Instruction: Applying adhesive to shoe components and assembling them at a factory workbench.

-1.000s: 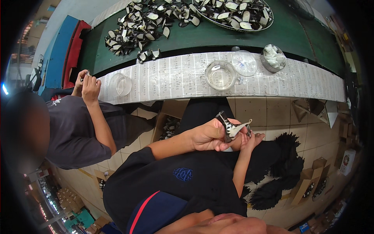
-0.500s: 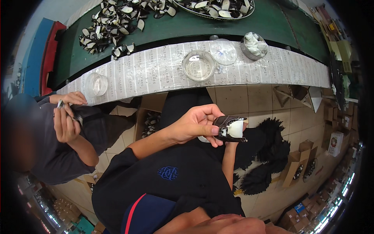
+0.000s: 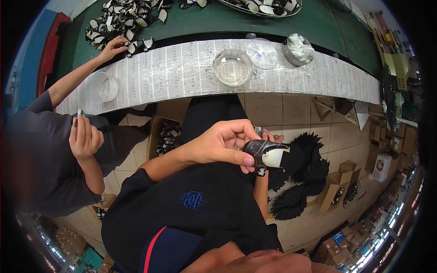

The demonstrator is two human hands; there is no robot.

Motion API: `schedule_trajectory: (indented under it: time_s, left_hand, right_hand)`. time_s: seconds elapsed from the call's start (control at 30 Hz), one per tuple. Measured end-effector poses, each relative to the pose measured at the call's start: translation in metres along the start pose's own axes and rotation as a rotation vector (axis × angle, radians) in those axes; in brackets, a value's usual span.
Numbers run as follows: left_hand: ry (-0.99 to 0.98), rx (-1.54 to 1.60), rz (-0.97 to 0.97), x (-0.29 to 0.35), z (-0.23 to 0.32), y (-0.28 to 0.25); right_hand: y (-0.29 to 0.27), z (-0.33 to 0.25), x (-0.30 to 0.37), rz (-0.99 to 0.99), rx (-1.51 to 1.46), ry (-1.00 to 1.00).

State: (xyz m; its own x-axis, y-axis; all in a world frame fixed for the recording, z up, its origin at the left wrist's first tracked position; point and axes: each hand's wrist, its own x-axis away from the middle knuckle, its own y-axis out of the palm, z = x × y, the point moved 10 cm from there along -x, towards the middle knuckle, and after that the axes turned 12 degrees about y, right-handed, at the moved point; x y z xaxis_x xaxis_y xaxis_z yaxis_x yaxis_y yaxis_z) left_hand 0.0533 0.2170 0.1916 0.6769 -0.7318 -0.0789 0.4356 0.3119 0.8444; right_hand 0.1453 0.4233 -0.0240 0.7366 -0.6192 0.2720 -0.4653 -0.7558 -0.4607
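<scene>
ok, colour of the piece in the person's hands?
Dark grey-black with a white patch, clearest in the head view.

We saw even, fairly bright light from overhead, with soft shadows only. Glare sat on the glass bowl (image 3: 233, 67) near twelve o'clock. Fisheye distortion bent the tabletop (image 3: 182, 68) edge, and corners went black. The nine o'clock rim was blurred.

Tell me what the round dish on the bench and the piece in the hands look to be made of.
Round dish: clear glass or plastic, see-through and glossy.
Dark piece, held in both hands: likely leather or synthetic, creased, with a smooth white tip.
</scene>
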Motion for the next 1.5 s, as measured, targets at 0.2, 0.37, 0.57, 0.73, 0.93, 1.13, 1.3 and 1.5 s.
schedule_trajectory:
  time_s: [0.2,0.37,0.57,0.73,0.93,1.13,1.3,1.5]
  left_hand:
    - [0.032,-0.001,-0.045,0.003,0.007,0.000]
    - [0.027,-0.022,-0.035,0.009,0.012,-0.004]
    - [0.035,-0.134,0.037,-0.004,0.027,-0.029]
    - [0.364,-0.791,0.086,-0.091,0.123,-0.074]
    - [0.658,-1.388,0.399,-0.158,0.238,-0.136]
    - [0.239,-2.282,1.412,-0.005,0.280,-0.257]
    - [-0.301,-2.233,1.426,0.065,0.281,-0.330]
    - [0.005,-2.274,1.462,0.066,0.288,-0.310]
  right_hand:
    - [0.002,-0.005,-0.001,0.047,0.004,-0.081]
    - [-0.008,0.028,-0.009,0.113,0.255,-0.129]
    - [0.007,0.055,-0.017,0.058,-0.235,0.264]
    - [0.002,0.048,-0.018,0.043,-0.472,0.521]
    - [-0.044,0.042,-0.018,0.116,-0.599,0.435]
    - [-0.063,0.052,0.001,0.168,-0.651,0.437]
    - [-0.053,0.058,-0.003,0.150,-0.659,0.462]
    - [-0.042,0.039,-0.014,0.108,-0.651,0.410]
